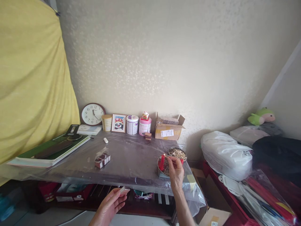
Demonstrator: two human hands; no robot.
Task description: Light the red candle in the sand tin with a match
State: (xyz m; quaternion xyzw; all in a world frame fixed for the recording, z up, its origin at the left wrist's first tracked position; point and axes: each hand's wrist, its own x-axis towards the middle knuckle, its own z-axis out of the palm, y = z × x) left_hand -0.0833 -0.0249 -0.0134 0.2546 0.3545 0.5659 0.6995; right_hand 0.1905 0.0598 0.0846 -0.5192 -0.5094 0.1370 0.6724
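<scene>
My left hand (pixel 112 202) holds a small matchbox (pixel 124 191) in front of the table's near edge. A tin of dark grains (pixel 166 169) stands near the table's right front, with a red candle (pixel 162 163) upright in it and a small flame at its top. My right hand (pixel 176 171) is pinched beside that flame; a thin match seems to be between the fingertips, mostly hidden. A second red candle (pixel 182 161) shows partly behind my right hand. Behind it sits a round tin of matchsticks (pixel 178 153).
On the plastic-covered table (pixel 131 157) are a wrapped pack of matchboxes (pixel 102 160), a white lighter-like object (pixel 105 140) and a large green book (pixel 51 150). A clock (pixel 93 114), canisters and an open carton (pixel 168 131) line the wall. White bags (pixel 225 153) lie right.
</scene>
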